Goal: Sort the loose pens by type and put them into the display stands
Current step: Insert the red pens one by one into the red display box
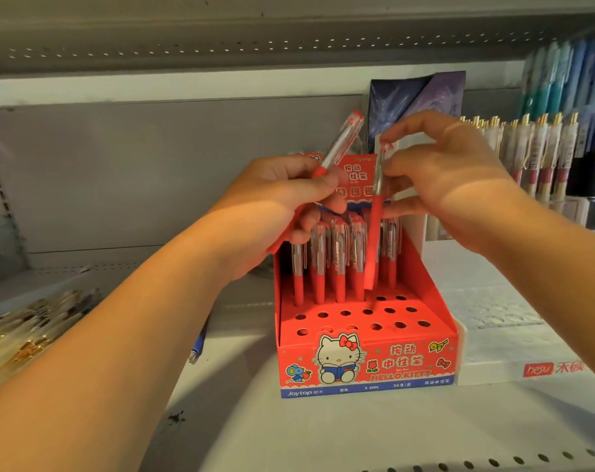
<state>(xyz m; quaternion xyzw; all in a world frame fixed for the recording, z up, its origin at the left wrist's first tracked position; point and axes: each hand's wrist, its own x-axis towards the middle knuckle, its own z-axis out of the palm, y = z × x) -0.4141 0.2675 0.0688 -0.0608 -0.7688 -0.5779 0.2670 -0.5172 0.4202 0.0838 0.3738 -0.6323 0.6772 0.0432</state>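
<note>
Centre of the frame, the right hand has a red pen pinched by its clip end, fingers curled tight on the top. The pen hangs almost plumb, its tip just above the red display stand. The left hand sits at centre left, clenched round a spare red pen that slants toward the upper right; something red pokes out under the palm too, maybe more stock, hard to tell.

The back rows already carry standing pens of the same type, so this is the right home. Best play, I'd say: keep the pen vertical, aim for the nearest free hole just in front of the filled row, and lower it slowly until it seats before the pinch opens. Coming in tilted risks knocking the neighbours or missing the hole. A blue pen lies on the shelf at lower left: different type, not for this stand.
</note>
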